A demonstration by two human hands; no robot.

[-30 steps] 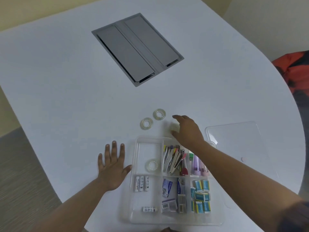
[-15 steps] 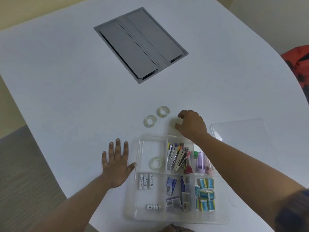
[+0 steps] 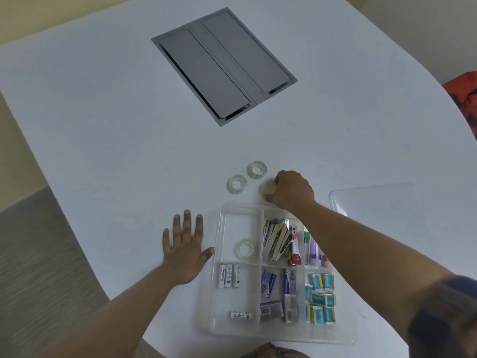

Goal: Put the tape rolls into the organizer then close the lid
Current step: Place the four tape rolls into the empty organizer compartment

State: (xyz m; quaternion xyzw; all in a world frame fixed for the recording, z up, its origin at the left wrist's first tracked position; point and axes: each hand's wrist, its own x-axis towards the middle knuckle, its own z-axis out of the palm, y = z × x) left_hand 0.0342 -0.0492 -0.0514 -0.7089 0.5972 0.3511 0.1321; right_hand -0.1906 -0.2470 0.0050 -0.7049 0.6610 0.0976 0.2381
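Observation:
A clear plastic organizer [image 3: 219, 257] sits near the table's front edge, its compartments holding stationery. One clear tape roll [image 3: 244, 249] lies in its top-left compartment. Two more tape rolls [image 3: 237, 184] [image 3: 257, 169] lie on the table just beyond it. My right hand [image 3: 291, 191] is closed on a further tape roll [image 3: 267, 188] at the organizer's far edge. My left hand [image 3: 184, 244] lies flat on the table, fingers spread, thumb against the organizer's left wall. The clear lid [image 3: 382, 210] lies to the right.
A grey cable hatch [image 3: 223, 64] is set into the white table [image 3: 103, 125] further back. The table's curved edge runs down the left and right sides. Something orange [image 3: 464, 96] sits beyond the right edge.
My right hand has curled its fingers around a tape roll beyond the organizer and tipped it up from the table. The left hand has stayed flat beside the organizer.

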